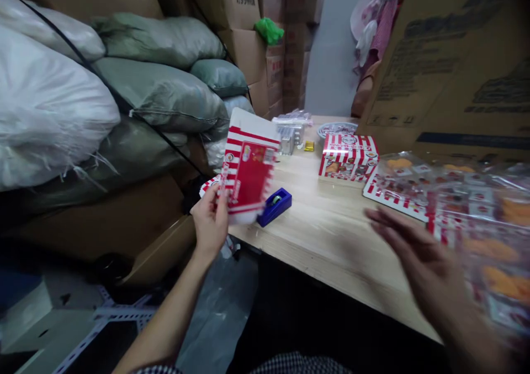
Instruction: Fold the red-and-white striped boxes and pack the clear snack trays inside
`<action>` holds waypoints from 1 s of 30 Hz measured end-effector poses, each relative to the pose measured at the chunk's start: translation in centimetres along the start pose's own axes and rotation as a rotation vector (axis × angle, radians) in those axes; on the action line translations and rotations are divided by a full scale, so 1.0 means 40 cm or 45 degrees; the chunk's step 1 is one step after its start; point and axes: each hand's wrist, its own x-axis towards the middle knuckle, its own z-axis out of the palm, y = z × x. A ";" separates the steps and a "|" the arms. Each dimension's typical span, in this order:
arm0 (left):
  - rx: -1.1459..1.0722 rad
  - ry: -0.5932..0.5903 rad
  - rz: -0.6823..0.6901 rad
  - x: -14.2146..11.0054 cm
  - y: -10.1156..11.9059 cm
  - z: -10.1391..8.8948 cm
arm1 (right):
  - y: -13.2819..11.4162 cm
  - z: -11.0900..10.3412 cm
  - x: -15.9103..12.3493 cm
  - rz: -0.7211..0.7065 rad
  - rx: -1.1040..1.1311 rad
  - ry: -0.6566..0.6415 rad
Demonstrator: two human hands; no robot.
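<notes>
My left hand is closed on the lower edge of a flat red-and-white striped carton, holding it upright over the left end of the wooden table. My right hand hovers above the table's right part, blurred by motion, with fingers stretched out and apart and nothing in it. It is close to a pile of clear bags with red-and-white printed packs. A folded striped box stands further back on the table.
A blue tape dispenser lies beside the held carton. Small clear packets and a round tin sit at the table's far end. Stuffed sacks and cardboard boxes crowd both sides.
</notes>
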 end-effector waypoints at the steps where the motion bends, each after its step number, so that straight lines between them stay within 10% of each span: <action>1: -0.259 -0.107 -0.147 -0.050 0.027 0.013 | 0.019 0.024 -0.013 0.012 0.067 -0.040; 5: -0.823 -0.692 -0.666 -0.246 0.064 0.099 | 0.110 0.101 -0.079 0.320 0.460 -0.055; 11: -0.511 -0.859 -0.477 -0.404 0.054 0.219 | 0.173 0.066 -0.169 0.553 0.515 0.362; 24: -0.680 -1.193 -0.721 -0.477 0.127 0.268 | 0.199 0.001 -0.164 0.532 0.438 0.440; 30: -0.724 -1.087 -0.858 -0.463 0.107 0.274 | 0.206 -0.026 -0.184 0.633 0.504 0.314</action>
